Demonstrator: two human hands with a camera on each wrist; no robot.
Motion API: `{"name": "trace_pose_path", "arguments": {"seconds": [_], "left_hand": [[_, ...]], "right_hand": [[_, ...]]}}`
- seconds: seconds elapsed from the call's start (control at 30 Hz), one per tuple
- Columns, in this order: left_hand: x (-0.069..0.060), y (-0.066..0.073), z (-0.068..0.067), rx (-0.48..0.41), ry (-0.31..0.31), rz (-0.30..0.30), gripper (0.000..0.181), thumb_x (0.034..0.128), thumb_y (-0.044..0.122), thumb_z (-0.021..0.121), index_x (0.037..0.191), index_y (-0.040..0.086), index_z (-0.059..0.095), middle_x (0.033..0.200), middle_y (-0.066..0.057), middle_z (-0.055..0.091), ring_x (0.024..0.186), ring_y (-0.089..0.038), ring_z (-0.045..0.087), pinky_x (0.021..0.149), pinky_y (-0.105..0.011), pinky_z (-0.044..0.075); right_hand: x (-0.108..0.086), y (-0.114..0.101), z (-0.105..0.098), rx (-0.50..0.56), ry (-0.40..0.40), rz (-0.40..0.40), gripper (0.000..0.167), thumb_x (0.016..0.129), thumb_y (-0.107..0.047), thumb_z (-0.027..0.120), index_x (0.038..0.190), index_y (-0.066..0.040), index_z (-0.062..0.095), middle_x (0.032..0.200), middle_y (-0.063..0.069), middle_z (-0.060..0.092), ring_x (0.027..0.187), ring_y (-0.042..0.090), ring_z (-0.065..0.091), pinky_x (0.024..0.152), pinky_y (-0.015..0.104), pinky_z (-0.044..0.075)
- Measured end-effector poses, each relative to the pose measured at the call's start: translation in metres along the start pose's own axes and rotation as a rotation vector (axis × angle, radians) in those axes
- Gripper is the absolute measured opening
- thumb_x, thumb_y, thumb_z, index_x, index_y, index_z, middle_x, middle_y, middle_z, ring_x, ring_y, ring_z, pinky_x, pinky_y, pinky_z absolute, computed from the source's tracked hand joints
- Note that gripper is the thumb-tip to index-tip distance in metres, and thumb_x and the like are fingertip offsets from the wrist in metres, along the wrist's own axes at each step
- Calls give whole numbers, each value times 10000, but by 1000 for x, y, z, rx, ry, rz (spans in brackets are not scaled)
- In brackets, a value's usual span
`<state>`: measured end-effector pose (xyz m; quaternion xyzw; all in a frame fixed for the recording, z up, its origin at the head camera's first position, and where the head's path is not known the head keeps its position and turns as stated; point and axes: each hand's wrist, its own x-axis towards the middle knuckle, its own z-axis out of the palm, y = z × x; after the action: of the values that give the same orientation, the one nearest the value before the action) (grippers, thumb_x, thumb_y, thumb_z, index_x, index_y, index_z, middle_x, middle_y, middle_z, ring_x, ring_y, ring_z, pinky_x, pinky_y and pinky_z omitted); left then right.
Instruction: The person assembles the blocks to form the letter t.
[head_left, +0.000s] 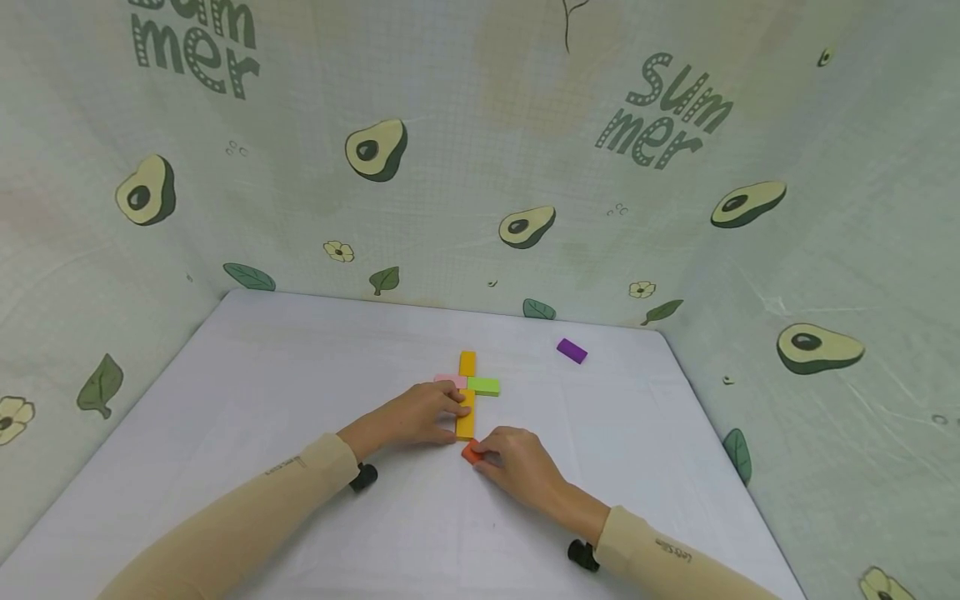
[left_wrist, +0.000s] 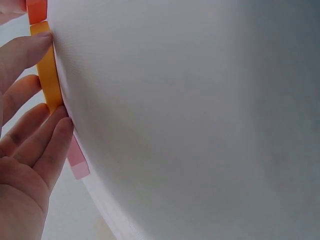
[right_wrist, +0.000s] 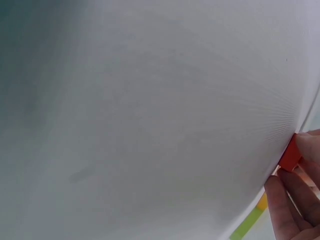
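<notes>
My left hand (head_left: 423, 414) holds a long yellow block (head_left: 466, 425) lying flat on the white surface, with the thumb at its side and fingers across it. In the left wrist view, the thumb touches that yellow block (left_wrist: 47, 67) near its end. My right hand (head_left: 521, 467) pinches an orange-red block (head_left: 472, 452) between thumb and fingers, close to the yellow block's near end. Above the held yellow block lie a pink block (head_left: 450, 380) to the left, a green block (head_left: 483, 387) to the right and another yellow block (head_left: 467, 363) at the top, forming a cross.
A purple block (head_left: 572, 351) lies apart at the back right of the white-covered table (head_left: 315, 358). Patterned cloth (head_left: 450, 167) with avocados and leaves rises behind and along both sides.
</notes>
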<state>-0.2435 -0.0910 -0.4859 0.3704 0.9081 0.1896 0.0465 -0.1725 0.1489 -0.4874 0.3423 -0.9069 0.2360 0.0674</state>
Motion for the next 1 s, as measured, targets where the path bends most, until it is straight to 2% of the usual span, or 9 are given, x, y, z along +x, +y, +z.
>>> {"name": "trace_pose_path", "arguments": {"seconds": [0.67, 1.0], "left_hand": [[0, 1, -1, 2, 1, 6, 500, 903, 301, 877, 1349, 116, 747, 1301, -28, 680, 1205, -201, 650, 1060, -389, 543], [-1, 1, -2, 8, 1, 13, 492, 910, 297, 870, 1348, 110, 747, 1316, -38, 684, 1229, -210, 647, 1072, -400, 538]], "right_hand": [[0, -1, 1, -6, 20, -30, 191, 842, -115, 915, 1017, -75, 852, 945, -2, 800, 858, 100, 735, 787, 246, 614], [1, 0, 2, 6, 1, -8, 180, 861, -135, 905, 1029, -92, 855, 964, -17, 799, 874, 88, 733, 806, 239, 613]]}}
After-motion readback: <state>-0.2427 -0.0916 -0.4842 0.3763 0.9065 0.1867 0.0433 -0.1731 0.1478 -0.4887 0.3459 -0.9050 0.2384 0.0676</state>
